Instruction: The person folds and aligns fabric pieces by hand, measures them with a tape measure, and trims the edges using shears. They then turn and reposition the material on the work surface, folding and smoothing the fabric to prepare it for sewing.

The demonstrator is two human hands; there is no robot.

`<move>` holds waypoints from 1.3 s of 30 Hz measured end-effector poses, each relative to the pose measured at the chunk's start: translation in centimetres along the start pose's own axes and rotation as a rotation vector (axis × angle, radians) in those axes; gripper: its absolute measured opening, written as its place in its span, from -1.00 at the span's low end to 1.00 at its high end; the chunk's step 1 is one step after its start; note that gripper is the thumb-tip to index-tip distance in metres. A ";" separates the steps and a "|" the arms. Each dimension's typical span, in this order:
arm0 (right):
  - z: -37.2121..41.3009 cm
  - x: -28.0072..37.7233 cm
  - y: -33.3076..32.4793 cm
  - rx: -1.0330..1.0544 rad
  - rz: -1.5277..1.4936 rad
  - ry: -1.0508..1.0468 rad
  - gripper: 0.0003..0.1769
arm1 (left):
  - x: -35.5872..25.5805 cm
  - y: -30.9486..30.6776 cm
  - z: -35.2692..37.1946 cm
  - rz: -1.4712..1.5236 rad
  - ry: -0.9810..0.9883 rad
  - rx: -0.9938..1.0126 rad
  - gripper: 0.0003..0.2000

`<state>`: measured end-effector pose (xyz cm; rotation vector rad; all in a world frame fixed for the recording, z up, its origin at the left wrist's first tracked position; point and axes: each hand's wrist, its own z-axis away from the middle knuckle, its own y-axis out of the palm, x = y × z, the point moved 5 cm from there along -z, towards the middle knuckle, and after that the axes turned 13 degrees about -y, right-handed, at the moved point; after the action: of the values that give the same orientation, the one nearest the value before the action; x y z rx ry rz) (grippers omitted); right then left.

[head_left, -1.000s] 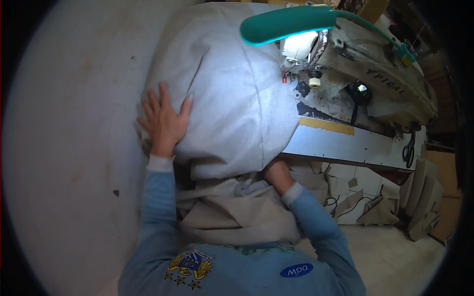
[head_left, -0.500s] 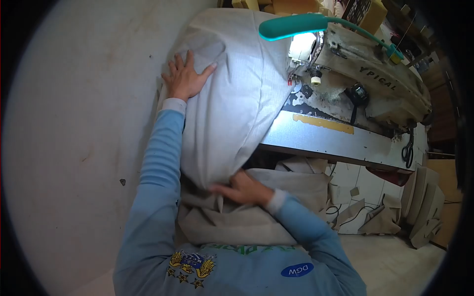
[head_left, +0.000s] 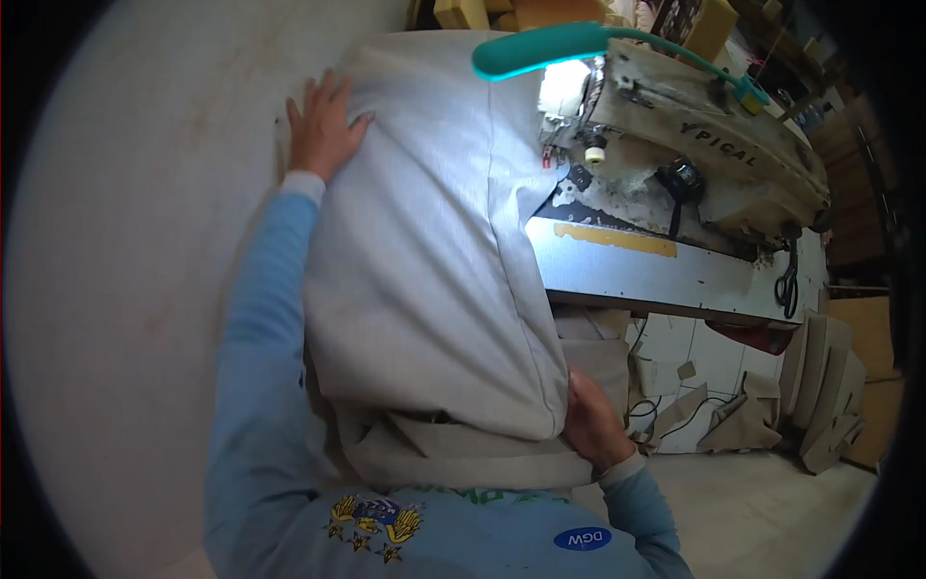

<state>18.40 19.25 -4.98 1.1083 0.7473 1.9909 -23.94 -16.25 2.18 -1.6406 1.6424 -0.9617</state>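
Note:
A large light-grey fabric piece with a long seam spreads over the sewing table and hangs toward my lap. My left hand lies on its far left edge, fingers spread and holding nothing. Near the lower right corner, my right hand grips the cloth's edge; some of its fingers are hidden behind the cloth. The fabric's upper right part runs up to the needle area of the sewing machine, where a lamp shines. A teal lamp cover hides part of the cloth there.
Black scissors rest at the right end of the metal table edge. A dark gauge-like device sits on the machine bed. Fabric scraps and stacked grey padded pieces are on the floor at right. A wall borders the left.
My right hand has moved right and down, drawing the fabric's near edge out flatter toward the right. My left hand has slid left and slightly up. The view has shifted a little.

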 end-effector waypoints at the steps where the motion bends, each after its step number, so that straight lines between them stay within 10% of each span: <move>1: -0.6 -0.4 -0.3 0.028 0.083 0.027 -0.34 | -2.0 -0.3 0.1 0.296 0.061 0.090 -0.35; 4: -0.6 -1.2 -0.6 0.054 0.305 0.034 -0.59 | -12.0 -4.6 3.6 0.903 0.160 0.603 -0.42; 12: -0.8 -0.3 -2.2 0.142 0.171 -0.209 -0.75 | -17.9 -1.8 4.9 0.306 0.141 0.593 -0.11; 15: -2.1 0.8 1.5 -0.146 -0.126 -0.186 -0.79 | -17.3 0.7 2.2 0.276 0.117 0.531 -0.09; 25: -7.8 7.6 7.8 -0.186 1.234 -0.765 -0.74 | -16.6 20.4 -11.6 0.710 0.206 0.546 -0.10; 33: -11.6 10.1 12.2 -0.266 1.547 -1.148 -0.74 | -18.4 9.6 -13.9 0.262 0.130 0.076 -0.08; 35: -10.4 9.4 12.0 -0.263 1.519 -1.080 -0.76 | -18.9 3.6 -13.0 0.225 0.293 -0.425 -0.35; 37: -7.6 7.7 9.6 -0.127 1.512 -0.853 -0.77 | -17.5 1.5 -10.6 0.194 0.315 -0.455 -0.37; 39: -7.6 4.9 7.1 0.027 1.496 -0.540 -0.73 | -13.5 1.8 -8.3 0.189 0.193 -0.028 -0.13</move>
<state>7.72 18.18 -0.83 2.4905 -0.5952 2.4505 -31.41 -2.24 4.25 -1.4155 1.9095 -1.0289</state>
